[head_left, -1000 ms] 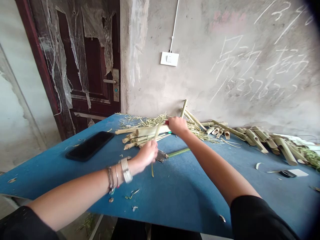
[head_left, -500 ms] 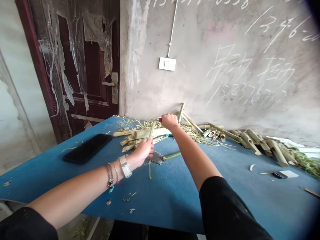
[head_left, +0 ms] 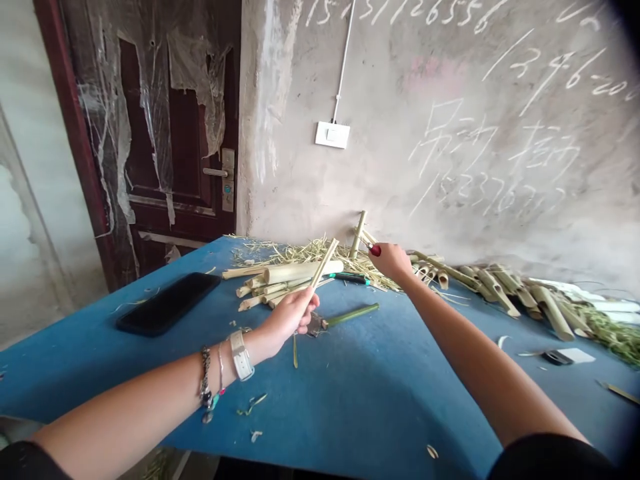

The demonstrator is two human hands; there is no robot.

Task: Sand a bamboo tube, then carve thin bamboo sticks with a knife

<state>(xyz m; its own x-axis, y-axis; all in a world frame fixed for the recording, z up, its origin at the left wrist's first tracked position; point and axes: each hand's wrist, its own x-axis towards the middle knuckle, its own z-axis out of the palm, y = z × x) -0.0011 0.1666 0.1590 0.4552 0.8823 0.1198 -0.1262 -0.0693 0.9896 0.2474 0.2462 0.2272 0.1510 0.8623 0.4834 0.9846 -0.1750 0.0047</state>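
Note:
My left hand (head_left: pixel 287 319) is closed around the lower end of a pale split bamboo strip (head_left: pixel 325 261), which points up and away. My right hand (head_left: pixel 394 261), farther right, grips a red-handled knife (head_left: pixel 375 249); its thin blade points left, apart from the strip. Beneath my left fingers lies a dark flat metal piece (head_left: pixel 315 325), partly hidden, beside a green bamboo stick (head_left: pixel 353 315). Behind the strip are a stack of pale bamboo pieces (head_left: pixel 287 272) and a heap of shavings (head_left: pixel 300 251).
On the blue table (head_left: pixel 360 393), a black phone-like slab (head_left: pixel 169 303) lies left. A black-and-teal tool (head_left: pixel 353 278) rests by the stack. Cut bamboo tubes (head_left: pixel 495 288) line the wall side, with a black-and-white object (head_left: pixel 569 357) nearer. An upright bamboo piece (head_left: pixel 359 235) leans at the back.
My right hand has moved right with the knife, away from the strip's far end. The strip in my left hand now tilts more to the right. The view has shifted slightly.

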